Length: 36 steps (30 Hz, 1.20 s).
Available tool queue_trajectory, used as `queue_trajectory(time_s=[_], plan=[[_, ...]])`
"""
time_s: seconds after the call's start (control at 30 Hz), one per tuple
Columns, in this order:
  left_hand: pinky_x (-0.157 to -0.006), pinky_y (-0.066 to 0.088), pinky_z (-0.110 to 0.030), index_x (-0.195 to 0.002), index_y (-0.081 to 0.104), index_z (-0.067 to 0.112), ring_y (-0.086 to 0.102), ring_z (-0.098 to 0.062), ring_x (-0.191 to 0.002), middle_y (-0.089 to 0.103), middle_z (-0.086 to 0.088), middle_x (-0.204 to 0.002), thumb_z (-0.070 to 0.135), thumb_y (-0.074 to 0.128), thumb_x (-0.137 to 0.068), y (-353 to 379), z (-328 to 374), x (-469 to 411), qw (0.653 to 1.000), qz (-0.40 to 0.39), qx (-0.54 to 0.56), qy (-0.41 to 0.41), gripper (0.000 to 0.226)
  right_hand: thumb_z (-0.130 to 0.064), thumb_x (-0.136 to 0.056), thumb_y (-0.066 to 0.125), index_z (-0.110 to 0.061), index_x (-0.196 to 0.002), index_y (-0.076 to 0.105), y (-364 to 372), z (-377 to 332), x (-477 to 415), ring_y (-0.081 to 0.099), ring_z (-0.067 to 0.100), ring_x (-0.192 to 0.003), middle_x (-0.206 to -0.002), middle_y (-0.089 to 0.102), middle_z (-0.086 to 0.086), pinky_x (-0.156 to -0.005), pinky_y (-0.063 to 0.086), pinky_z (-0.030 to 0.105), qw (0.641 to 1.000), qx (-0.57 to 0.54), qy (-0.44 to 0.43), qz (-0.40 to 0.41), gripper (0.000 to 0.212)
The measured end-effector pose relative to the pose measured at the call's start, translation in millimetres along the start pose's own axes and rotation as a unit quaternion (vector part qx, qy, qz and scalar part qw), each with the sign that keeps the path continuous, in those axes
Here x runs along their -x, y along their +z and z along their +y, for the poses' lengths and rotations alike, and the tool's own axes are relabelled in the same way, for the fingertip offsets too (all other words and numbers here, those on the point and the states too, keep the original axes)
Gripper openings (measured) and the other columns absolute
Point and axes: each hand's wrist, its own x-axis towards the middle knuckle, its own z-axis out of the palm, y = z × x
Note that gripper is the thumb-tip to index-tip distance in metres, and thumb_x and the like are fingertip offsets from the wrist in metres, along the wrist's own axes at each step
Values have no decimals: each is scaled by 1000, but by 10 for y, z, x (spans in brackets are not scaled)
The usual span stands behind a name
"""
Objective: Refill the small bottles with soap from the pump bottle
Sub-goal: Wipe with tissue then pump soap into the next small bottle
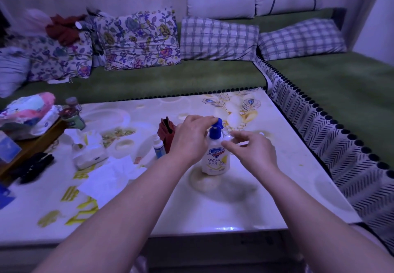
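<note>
From the head view, the step in hand seems to be the filling itself. The pump bottle (pixel 216 155) stands upright near the middle of the counter (pixel 277 187). The left hand (pixel 189 139) lies over its blue pump head (pixel 217 123), fingers stretched on top, so this grip is apart and only presses. The right hand (pixel 252 152) pinches a small clear bottle (pixel 227 136) just beside the nozzle, so its grip is clamped on it. The bottle is blurred, and I cannot tell if its mouth is exactly under the spout.

I judge the next move needs a slow press down while the right hand keeps the mouth steady under the spout.

Counted: one pump bottle and two small bottles. The second small bottle (pixel 158 148) stands beside a red wallet (pixel 167 133).
</note>
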Motion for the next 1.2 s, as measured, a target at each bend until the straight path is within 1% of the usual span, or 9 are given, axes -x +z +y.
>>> queue_trajectory(time_s=[0.23, 0.33, 0.47, 0.57, 0.7, 0.87, 1.0, 1.13, 1.2], plan=[[-100, 32, -36, -133, 53, 28, 38, -14, -127, 54, 13, -135, 5, 50, -91, -16, 10, 6, 1000, -3, -14, -2, 49, -43, -75, 74, -28, -117, 66, -14, -54, -41, 64, 5, -81, -98, 70, -12, -73, 45, 26, 1000, -24, -18, -4, 46], [-99, 32, -37, -134, 52, 28, 39, -16, -126, 52, 14, -137, 4, 50, -90, -8, -4, 21, 1000, -2, -27, 6, 51, -30, -72, 79, -19, -119, 66, -1, -49, -37, 66, 7, -84, -101, 71, -4, -84, 52, 31, 998, -63, -20, -8, 51], [-95, 33, -36, -132, 54, 26, 44, -19, -124, 55, 12, -134, 0, 53, -86, 23, -35, 22, 998, 14, -48, 27, 53, -14, -70, 79, -11, -118, 67, -6, -35, -37, 66, 10, -93, -103, 72, 4, -94, 51, 30, 996, -87, -19, -1, 50], [-94, 32, -36, -131, 55, 25, 44, -21, -124, 56, 12, -134, 1, 55, -85, 15, -36, 17, 997, 17, -66, 37, 52, -15, -70, 78, -11, -114, 69, -6, -46, -36, 65, 8, -88, -98, 73, 4, -91, 49, 24, 997, -75, -17, 6, 44], [-97, 30, -38, -130, 56, 25, 43, -22, -127, 57, 12, -133, 2, 55, -86, -8, -16, 20, 996, 13, -74, 44, 49, -21, -68, 78, -16, -108, 72, 12, -56, -58, 67, 10, -89, -87, 73, -2, -102, 45, 39, 997, -68, -20, 22, 41], [-98, 29, -37, -129, 57, 24, 43, -22, -127, 58, 13, -131, -1, 54, -84, -1, -7, 28, 995, 15, -86, 46, 51, -19, -68, 76, -6, -95, 72, 15, -58, -52, 68, 24, -88, -87, 73, 12, -93, 50, 41, 997, -64, -19, 32, 30], [-99, 28, -37, -130, 56, 25, 42, -22, -128, 57, 13, -132, 0, 53, -84, 13, -7, 29, 995, 11, -90, 43, 53, -20, -67, 77, -12, -96, 74, 37, -74, -39, 68, 18, -87, -87, 74, 4, -89, 51, 42, 997, -71, -12, 32, 30], [-93, 34, -40, -115, 66, 18, 55, -29, -115, 68, 8, -115, 12, 39, -81, 11, 25, 51, 992, 40, -94, 70, 44, -23, -68, 76, -8, -94, 72, 73, -48, -35, 67, 18, -85, -82, 73, 1, -87, 52, 43, 997, -67, -4, 43, 30], [-88, 31, -35, -104, 70, 15, 61, -30, -104, 72, 6, -103, 23, 28, -76, 41, 44, 82, 987, 54, -113, 96, 52, -25, -70, 76, -11, -101, 74, 85, -31, -16, 67, 15, -86, -81, 72, -1, -90, 51, 40, 997, -65, 1, 35, 34]])
